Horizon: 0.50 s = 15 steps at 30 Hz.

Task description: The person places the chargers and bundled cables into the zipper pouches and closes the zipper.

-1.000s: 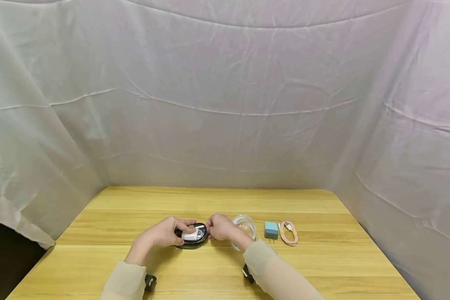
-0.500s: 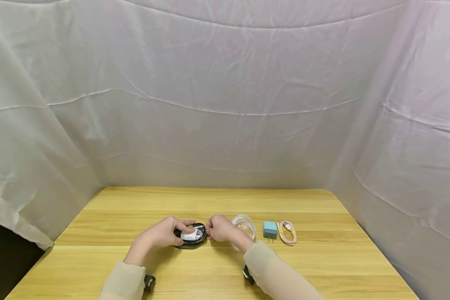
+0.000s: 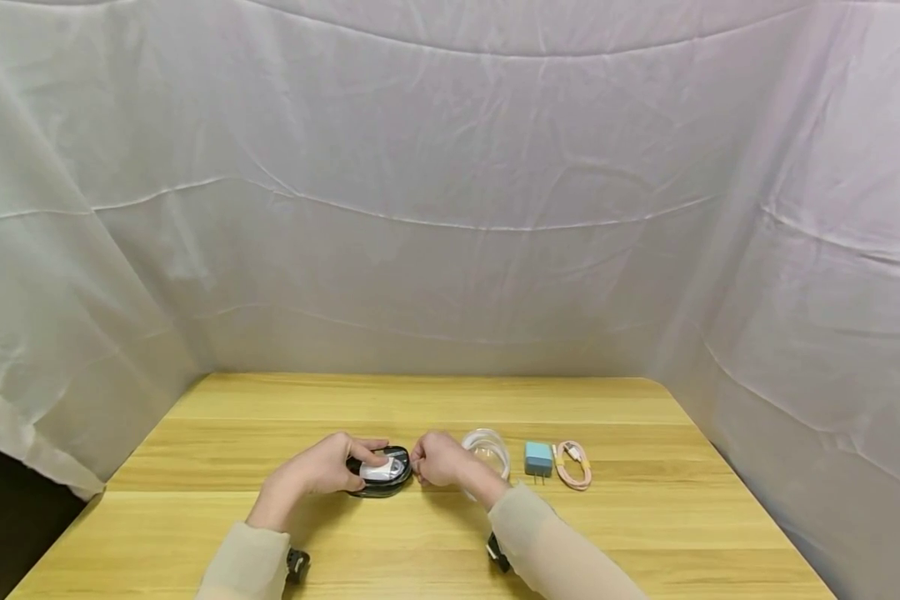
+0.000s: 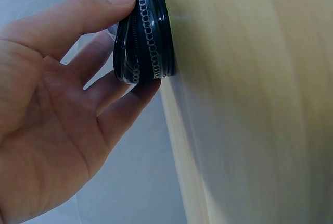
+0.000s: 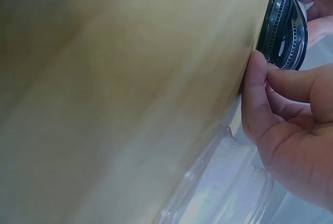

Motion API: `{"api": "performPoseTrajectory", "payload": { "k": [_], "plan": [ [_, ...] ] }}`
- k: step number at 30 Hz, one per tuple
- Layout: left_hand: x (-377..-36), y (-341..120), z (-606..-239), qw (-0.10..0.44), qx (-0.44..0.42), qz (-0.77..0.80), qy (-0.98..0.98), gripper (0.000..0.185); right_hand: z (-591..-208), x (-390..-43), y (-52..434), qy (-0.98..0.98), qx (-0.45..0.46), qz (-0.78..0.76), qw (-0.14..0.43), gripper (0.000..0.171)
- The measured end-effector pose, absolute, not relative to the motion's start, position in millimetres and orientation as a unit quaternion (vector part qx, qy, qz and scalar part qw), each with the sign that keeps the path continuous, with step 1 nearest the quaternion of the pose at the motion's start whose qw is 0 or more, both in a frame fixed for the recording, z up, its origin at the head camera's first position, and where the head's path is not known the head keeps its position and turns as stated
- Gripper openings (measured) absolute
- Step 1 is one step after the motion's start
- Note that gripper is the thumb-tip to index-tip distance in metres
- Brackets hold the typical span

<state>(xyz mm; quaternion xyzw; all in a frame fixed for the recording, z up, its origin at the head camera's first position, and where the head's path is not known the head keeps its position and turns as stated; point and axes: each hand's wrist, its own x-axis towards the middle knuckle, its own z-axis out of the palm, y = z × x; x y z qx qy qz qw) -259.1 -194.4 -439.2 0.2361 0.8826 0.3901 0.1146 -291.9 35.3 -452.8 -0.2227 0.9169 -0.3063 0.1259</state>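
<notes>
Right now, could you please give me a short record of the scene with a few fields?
left hand: grips the black zip pouch, thumb on top
right hand: fingers curled at the pouch's right end, pinching at its zipper
pouch: flat on the wooden table, something white inside
right of hands: clear plastic case, blue charger plug, coiled pink cable

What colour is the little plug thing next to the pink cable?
The plug is light blue, beside the pink cable. The head view shows it best.

Head view looks down from afar; both wrist views, close, share the zippered case (image 3: 379, 472).
</notes>
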Motion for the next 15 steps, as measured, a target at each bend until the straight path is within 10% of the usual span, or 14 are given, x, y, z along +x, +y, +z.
{"api": "performPoseTrajectory", "payload": {
  "k": [15],
  "plan": [
    [-258.8, -193.5, -439.3, 0.114, 0.231, 0.388, 0.885, 0.047, -452.2, -282.8, 38.1, 0.912, -0.219, -0.324, 0.127, 0.024]
  ]
}}
